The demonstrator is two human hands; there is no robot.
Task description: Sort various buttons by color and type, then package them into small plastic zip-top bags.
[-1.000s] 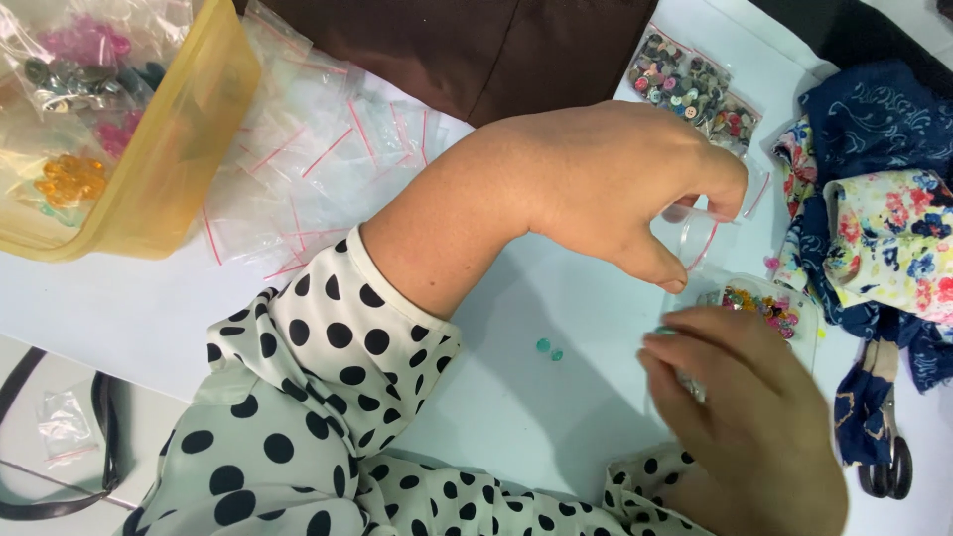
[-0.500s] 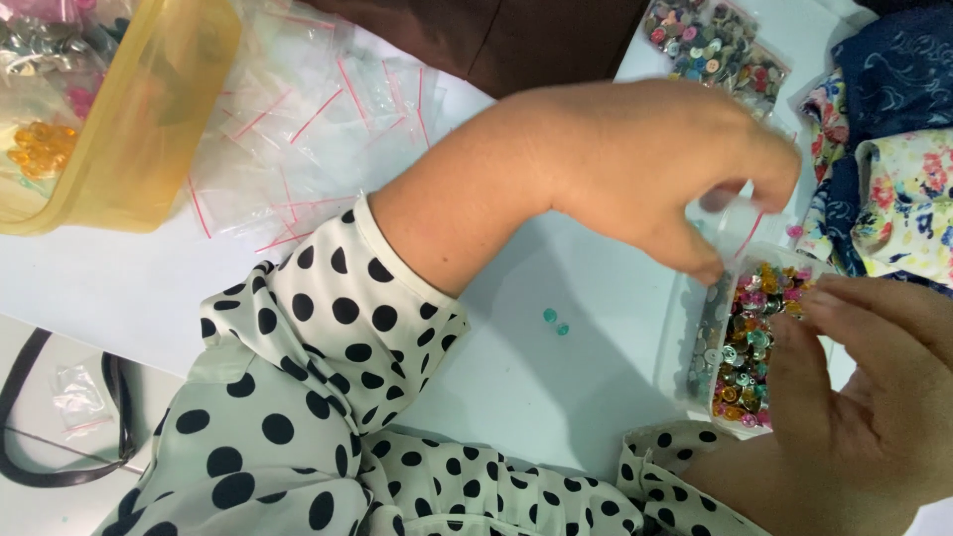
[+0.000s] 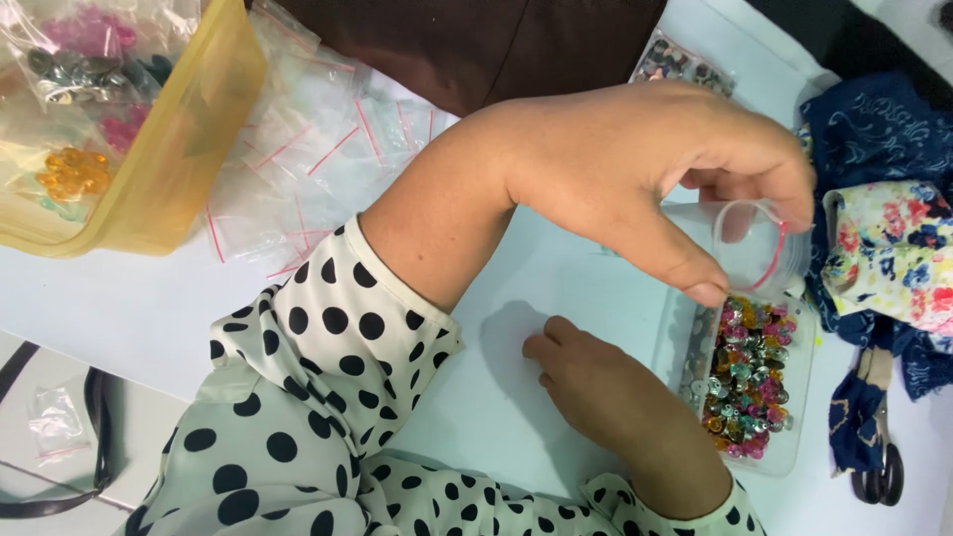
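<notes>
Small clear zip bag (image 3: 759, 248) with a red seal line, held open above the table by the thumb and fingers of the left hand (image 3: 635, 169); its mouth gapes in a rounded loop. Just below it lies a clear rectangular plastic tray (image 3: 745, 382), flat on the pale table, filled with small mixed beads in pink, teal, gold and silver. The right hand (image 3: 606, 397) rests beside the tray's left edge.
</notes>
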